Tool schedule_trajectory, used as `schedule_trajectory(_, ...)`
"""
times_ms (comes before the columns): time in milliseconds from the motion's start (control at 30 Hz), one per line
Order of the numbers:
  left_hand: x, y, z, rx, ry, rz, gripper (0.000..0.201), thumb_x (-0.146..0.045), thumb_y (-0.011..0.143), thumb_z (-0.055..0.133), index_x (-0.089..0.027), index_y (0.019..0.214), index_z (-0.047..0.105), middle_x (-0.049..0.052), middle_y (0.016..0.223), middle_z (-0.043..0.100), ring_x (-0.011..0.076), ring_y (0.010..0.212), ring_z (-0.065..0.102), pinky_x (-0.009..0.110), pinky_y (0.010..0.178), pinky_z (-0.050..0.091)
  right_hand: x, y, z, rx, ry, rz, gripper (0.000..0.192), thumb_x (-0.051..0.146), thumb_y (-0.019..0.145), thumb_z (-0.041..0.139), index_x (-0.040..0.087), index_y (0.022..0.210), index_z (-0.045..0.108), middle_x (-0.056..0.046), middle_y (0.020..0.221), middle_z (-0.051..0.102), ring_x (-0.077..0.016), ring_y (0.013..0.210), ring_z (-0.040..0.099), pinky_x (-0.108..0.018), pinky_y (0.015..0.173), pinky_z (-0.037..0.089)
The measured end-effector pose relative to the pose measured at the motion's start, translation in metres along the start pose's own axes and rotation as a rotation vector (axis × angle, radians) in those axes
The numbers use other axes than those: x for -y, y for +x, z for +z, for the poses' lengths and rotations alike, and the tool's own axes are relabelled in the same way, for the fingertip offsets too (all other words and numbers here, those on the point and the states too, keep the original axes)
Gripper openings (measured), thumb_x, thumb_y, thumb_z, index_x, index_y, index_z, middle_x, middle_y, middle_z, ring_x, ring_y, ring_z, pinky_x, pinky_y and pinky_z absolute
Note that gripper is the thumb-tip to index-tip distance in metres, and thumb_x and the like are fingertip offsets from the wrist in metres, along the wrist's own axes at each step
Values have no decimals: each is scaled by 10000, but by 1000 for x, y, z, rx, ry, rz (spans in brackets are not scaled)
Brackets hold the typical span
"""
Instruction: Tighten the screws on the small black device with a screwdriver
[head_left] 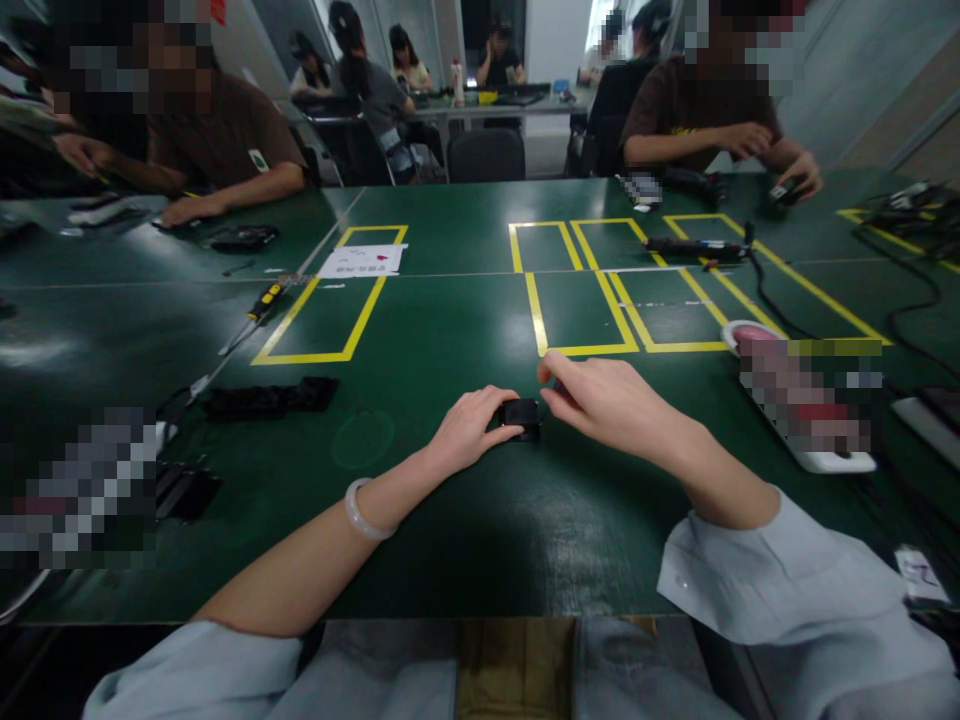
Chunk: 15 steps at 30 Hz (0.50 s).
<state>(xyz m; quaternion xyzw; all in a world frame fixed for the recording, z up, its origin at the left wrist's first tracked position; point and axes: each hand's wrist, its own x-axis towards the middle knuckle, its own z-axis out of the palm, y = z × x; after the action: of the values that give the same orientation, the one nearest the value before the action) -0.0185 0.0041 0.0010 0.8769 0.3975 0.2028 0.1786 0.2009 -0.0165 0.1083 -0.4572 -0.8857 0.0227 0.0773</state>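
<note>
A small black block-like part (520, 412) rests on the green table, its exact kind not clear. My left hand (469, 425) grips it from the left, thumb in front and fingers behind. Just right of the part, my right hand (604, 400) hovers with thumb and fingers drawn together in a pinch. Something tiny and dark shows between those fingertips, too small to name. A narrow gap separates my right fingers from the black part.
Yellow tape outlines (589, 350) mark the green table (450, 330). At right lie a black electric screwdriver (694, 248) with a cable and a white tray (829, 460). At left are a yellow-black screwdriver (266, 300) and a black strip (270, 397). Co-workers sit opposite.
</note>
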Motion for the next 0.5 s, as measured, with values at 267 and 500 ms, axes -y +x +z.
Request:
schedule_trajectory(267,0,0,0,5,2,-9,378,-488,924,510,-217,1187,523,68,1094,610,239,1011,588,366,862,450,1,2,-1,23,-106,40,270,338,977,330,197,1019,556,-41,730,675,-180,630,611,-278,546,206)
schedule_trajectory(500,1,0,1,-3,6,3,382,-474,914,539,-204,1183,518,64,1086,612,233,1004,586,362,869,448,1,0,1,-31,-1,15,219,264,925,399,183,1105,495,-32,811,685,-175,697,633,-261,580,260)
